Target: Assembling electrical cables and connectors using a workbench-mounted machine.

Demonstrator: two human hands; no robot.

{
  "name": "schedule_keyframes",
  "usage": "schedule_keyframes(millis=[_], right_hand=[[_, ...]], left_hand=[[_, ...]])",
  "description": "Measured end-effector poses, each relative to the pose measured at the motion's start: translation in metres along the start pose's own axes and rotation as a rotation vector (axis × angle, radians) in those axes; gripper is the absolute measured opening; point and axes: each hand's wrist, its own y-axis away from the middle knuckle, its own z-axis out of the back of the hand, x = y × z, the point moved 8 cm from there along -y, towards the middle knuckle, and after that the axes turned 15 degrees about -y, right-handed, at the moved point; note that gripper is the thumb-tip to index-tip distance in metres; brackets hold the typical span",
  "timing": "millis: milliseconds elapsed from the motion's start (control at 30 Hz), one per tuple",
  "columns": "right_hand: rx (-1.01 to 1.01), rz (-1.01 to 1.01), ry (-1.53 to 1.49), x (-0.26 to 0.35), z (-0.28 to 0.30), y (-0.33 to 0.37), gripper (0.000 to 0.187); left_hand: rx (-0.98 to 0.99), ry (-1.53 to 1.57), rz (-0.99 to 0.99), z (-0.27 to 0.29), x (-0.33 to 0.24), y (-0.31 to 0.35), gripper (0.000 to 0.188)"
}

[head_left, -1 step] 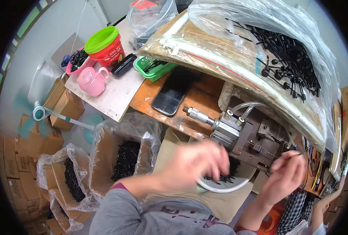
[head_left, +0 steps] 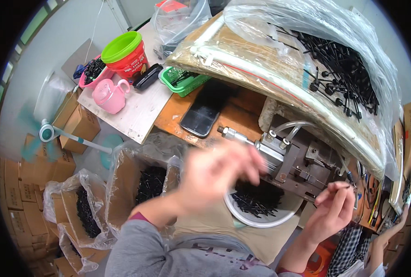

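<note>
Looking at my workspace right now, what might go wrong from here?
Your left hand, blurred, is close to the silver metal cylinder and might knock against it. The round white mesh basket of thin black parts appears to rest on your lap, so shifting your legs could spill them. The black smartphone lies near the edge of the orange-brown wooden table; a bump might send it off.

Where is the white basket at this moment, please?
In the head view, the white basket sits right of centre, on the person's lap, between the left hand and the right hand.
</note>
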Motion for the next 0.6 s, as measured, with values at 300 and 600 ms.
schedule_keyframes(millis=[300,600], right_hand=[[-0.013,-0.04,-0.078,0.008,0.015,0.015,0.028],[0.01,-0.237,-0.025,-0.015,0.037,0.023,0.021]], left_hand=[[-1.019,-0.553,-0.118,0.246,-0.016,-0.108,0.037],[-0.34,-1.083,0.157,0.207,0.092,-0.054,0.024]])
